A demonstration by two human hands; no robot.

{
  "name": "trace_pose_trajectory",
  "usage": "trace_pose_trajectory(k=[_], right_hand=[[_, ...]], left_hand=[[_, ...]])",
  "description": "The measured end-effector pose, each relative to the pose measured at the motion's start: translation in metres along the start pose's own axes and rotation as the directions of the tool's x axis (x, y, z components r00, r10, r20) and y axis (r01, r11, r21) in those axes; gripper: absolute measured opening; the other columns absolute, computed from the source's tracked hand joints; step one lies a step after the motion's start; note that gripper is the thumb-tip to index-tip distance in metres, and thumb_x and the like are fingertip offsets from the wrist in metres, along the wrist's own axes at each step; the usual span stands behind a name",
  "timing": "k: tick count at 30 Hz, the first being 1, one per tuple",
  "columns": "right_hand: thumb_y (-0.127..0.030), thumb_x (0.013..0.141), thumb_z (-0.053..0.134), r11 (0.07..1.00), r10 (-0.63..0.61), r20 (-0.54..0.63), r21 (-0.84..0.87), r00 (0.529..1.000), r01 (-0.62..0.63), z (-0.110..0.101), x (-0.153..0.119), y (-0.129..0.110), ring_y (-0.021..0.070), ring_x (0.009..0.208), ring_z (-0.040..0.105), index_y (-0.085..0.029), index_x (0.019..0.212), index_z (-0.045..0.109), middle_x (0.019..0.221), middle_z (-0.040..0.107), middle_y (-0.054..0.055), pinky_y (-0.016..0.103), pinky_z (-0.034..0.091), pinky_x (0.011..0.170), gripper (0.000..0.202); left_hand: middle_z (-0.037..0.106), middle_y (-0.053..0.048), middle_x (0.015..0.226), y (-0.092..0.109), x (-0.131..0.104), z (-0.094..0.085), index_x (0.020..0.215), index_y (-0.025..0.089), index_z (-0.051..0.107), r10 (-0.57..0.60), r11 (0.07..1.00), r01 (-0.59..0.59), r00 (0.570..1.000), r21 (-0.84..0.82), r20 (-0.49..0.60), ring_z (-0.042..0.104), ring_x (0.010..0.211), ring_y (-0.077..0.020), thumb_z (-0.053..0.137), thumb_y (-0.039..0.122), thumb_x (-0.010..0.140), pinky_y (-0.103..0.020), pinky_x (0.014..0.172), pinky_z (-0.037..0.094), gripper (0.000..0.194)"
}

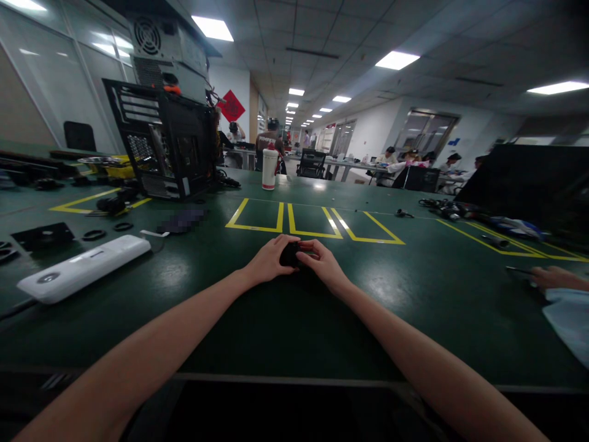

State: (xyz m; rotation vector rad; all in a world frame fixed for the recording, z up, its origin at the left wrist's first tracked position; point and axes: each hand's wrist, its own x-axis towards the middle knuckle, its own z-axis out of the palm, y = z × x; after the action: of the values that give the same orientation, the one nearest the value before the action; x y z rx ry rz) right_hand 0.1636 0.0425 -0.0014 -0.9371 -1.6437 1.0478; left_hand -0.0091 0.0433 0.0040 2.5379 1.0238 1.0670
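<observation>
Between my two hands is a small black rounded part (pixel 289 254), held just above or on the green table (pixel 294 331); its exact kind is too dark to make out. My left hand (pixel 269 259) curls around its left side, with thumb below and fingers over the top. From the right, my right hand (pixel 321 263) pinches the same part with thumb and fingertips. Yellow tape outlines (pixel 314 234) lie on the table just beyond my hands.
A white power strip (pixel 87 267), black rings (pixel 94 234) and a black plate (pixel 42 238) lie at left. Behind them stands a black computer case (pixel 170 141). A white cup (pixel 269 169) stands farther back. Another person's hand (pixel 552 278) holds a thin dark tool at right.
</observation>
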Motion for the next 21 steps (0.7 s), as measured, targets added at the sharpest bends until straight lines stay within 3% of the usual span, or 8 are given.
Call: trace_pose_trajectory(k=[3, 8, 14, 21], right_hand=[[-0.027, 0.069, 0.06, 0.998, 0.063, 0.04, 0.004, 0.997, -0.063, -0.0016, -0.0015, 0.0013, 0.0156, 0.085, 0.057, -0.018, 0.095, 0.053, 0.098, 0.058, 0.005, 0.034, 0.046, 0.079, 0.028], [-0.02, 0.061, 0.067, 0.993, -0.013, 0.102, 0.116, 0.995, 0.001, -0.0018, -0.0061, 0.0015, 0.0151, 0.088, 0.057, -0.021, 0.091, 0.049, 0.1, 0.054, 0.001, 0.032, 0.047, 0.079, 0.035], [-0.03, 0.071, 0.058, 1.0, -0.02, 0.027, 0.012, 0.999, 0.02, -0.0013, -0.0013, -0.0007, 0.0135, 0.085, 0.055, -0.019, 0.084, 0.053, 0.089, 0.057, 0.001, 0.033, 0.044, 0.083, 0.018], [-0.029, 0.068, 0.06, 0.997, 0.073, 0.047, 0.036, 0.996, -0.075, -0.0021, -0.002, -0.0007, 0.0162, 0.089, 0.056, -0.019, 0.093, 0.053, 0.098, 0.057, 0.004, 0.036, 0.044, 0.083, 0.027]], left_hand=[[0.048, -0.004, 0.112, -0.0004, -0.0001, 0.0005, 0.117, 0.024, 0.038, -0.006, 1.0, 0.006, 1.0, -0.005, -0.001, 0.048, 0.102, -0.023, 0.067, 0.03, 0.065, -0.039, 0.087, 0.04, 0.06], [0.048, -0.004, 0.112, -0.0025, 0.0001, 0.0017, 0.117, 0.024, 0.038, -0.004, 1.0, 0.004, 1.0, -0.003, -0.001, 0.048, 0.101, -0.0232, 0.067, 0.028, 0.064, -0.039, 0.087, 0.04, 0.061], [0.048, -0.004, 0.112, -0.0027, 0.0006, 0.002, 0.117, 0.023, 0.038, 0.022, 1.0, -0.022, 1.0, 0.005, -0.002, 0.047, 0.102, -0.022, 0.067, 0.031, 0.065, -0.037, 0.089, 0.039, 0.06], [0.048, -0.003, 0.112, -0.0025, 0.0006, 0.0014, 0.116, 0.024, 0.038, 0.027, 1.0, -0.027, 1.0, -0.008, -0.001, 0.047, 0.103, -0.0219, 0.067, 0.029, 0.064, -0.037, 0.089, 0.039, 0.06]])
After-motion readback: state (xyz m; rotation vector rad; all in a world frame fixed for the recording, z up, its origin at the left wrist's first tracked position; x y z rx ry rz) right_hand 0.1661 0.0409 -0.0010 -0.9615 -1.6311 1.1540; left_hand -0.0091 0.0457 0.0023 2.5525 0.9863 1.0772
